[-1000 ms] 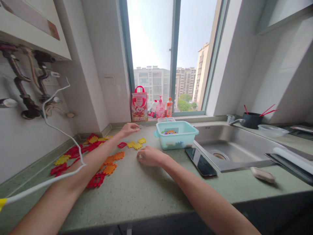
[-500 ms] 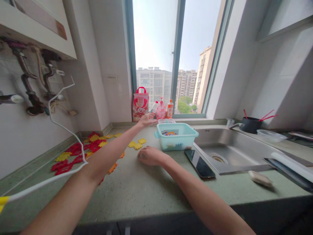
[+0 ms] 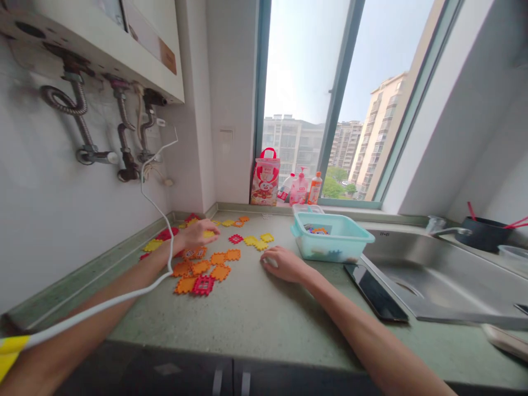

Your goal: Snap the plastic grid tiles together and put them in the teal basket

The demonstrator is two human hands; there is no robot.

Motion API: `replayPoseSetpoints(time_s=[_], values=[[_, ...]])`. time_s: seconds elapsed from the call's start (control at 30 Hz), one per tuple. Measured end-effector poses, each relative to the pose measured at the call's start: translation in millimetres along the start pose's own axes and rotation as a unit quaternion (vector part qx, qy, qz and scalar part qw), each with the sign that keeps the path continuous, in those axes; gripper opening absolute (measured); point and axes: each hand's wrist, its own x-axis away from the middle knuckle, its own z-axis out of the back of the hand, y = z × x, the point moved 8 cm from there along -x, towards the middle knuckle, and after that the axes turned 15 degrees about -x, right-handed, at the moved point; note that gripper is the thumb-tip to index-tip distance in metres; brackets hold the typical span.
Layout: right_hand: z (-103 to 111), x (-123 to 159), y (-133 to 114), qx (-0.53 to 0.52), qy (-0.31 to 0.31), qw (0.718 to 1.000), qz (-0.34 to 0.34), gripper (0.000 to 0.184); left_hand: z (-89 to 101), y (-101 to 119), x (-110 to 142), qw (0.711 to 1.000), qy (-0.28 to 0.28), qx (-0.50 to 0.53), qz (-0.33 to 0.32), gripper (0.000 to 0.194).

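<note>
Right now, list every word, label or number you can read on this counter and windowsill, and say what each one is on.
No text reads clearly.
Red-handled gift bag: cartoon print, lettering blurred.
Pink pump bottle: red label, too small to read.
Orange bottle: label too small to read.
Sink rim: small stamped mark, illegible.
Water heater: panel sticker, unreadable.
Phone: screen dark.

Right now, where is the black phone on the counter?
In the head view, the black phone lies flat on the counter, right of centre, between the teal bin and the sink, right of the right hand.
</note>
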Motion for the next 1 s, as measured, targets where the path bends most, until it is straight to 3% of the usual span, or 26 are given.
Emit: replayPoseSetpoints(time_s=[0.17,0.27,0.4,0.6,0.8,0.87,1.0], values=[[-19.9,-7.7,-13.4,-0.021,0.002,1.000,0.020,0.047,-12.4,6.5,26.2,0.996,-0.080,0.008,-0.036,0.032],[-32.2,-14.5,-22.8,-0.013,-0.022,1.000,0.006,0.059,-20.4,28.9,27.6,0.989,-0.108,0.005,-0.097,0.030],[-37.8,-18.8,-26.1,-0.004,-0.038,0.999,-0.011,0.057,-27.0,64.3,32.0,0.981,-0.102,0.011,-0.167,0.033],[-29.2,-15.7,-19.7,-0.032,0.002,0.999,0.017,0.030,-33.2,104.9,42.1,0.974,-0.069,-0.016,-0.217,0.032],[-12.5,-9.7,-7.9,-0.075,0.028,0.996,0.028,0.005,-33.3,113.7,45.5,0.972,-0.092,0.018,-0.214,0.027],[-7.3,-7.6,-5.3,-0.072,0.028,0.997,0.010,0.008,-32.5,113.6,45.8,0.973,-0.099,0.023,-0.209,0.029],[1.4,-2.7,-5.4,-0.039,0.016,0.998,-0.042,0.040,-32.2,114.2,45.6,0.973,-0.101,0.010,-0.205,0.035]])
